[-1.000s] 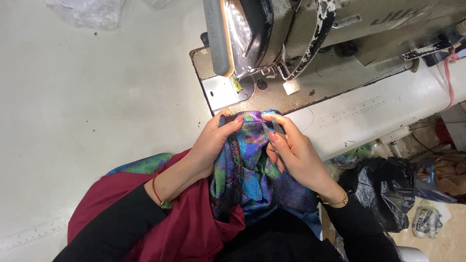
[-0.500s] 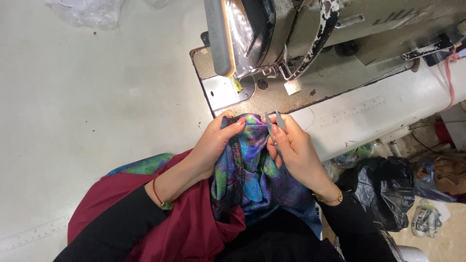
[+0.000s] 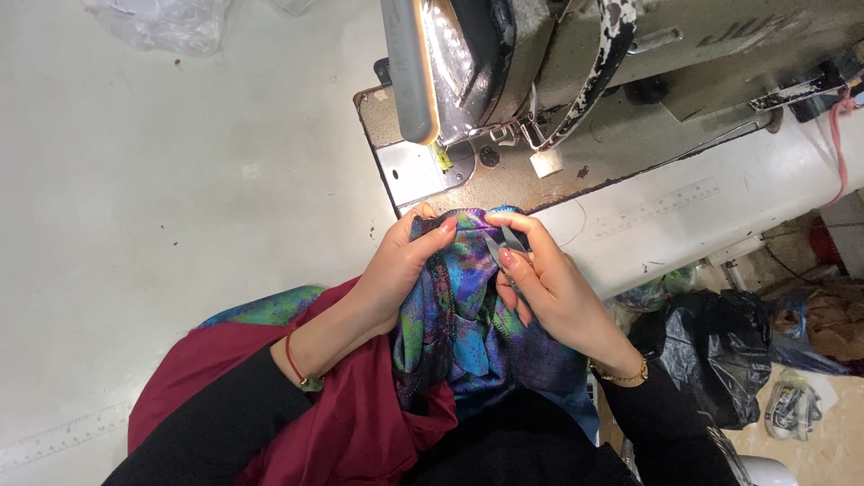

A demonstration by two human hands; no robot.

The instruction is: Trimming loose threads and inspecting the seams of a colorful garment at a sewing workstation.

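At centre frame, just below the sewing machine (image 3: pixel 576 81), both hands meet on a bunched piece of multicoloured fabric (image 3: pixel 463 306) printed in blue, purple and green. The left hand (image 3: pixel 400 270) is closed on the cloth's upper left edge, fingers curled over the fold and thumb behind it. The right hand (image 3: pixel 549 283) pinches a small pair of thread snips (image 3: pixel 504 245) between thumb and forefinger, its other fingers resting on the cloth. The snips' blades point up and left, toward the top fold of the fabric, which lies between the two hands and just beside the left fingertips. The right hand is therefore the nearer one to the cutting point. The fabric's length runs down the frame toward the person's lap, where it overlaps a maroon cloth (image 3: pixel 351 423) at lower left. The white table (image 3: pixel 135 180) extends to the left.
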